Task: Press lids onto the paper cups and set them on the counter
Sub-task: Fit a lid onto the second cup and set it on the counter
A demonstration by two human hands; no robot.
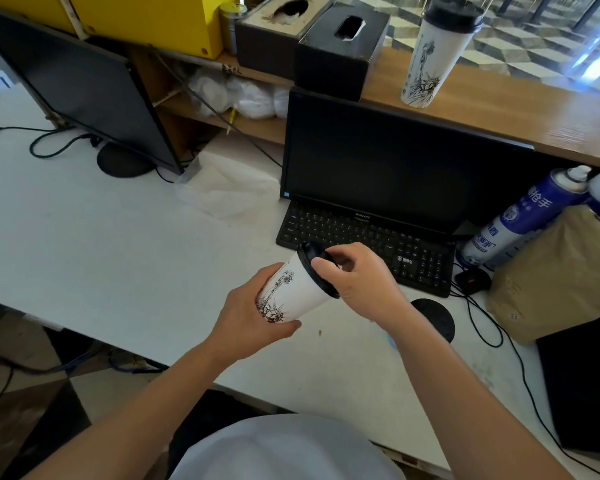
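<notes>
- Head view: left hand [253, 315] grips tilted paper cup [297, 289] by its base, above white desk [101, 237].
- Right hand [359, 278] curls round black lid [314, 268] on the cup's mouth.
- Second lidded cup [430, 60] stands upright on wooden counter [516, 109].
</notes>
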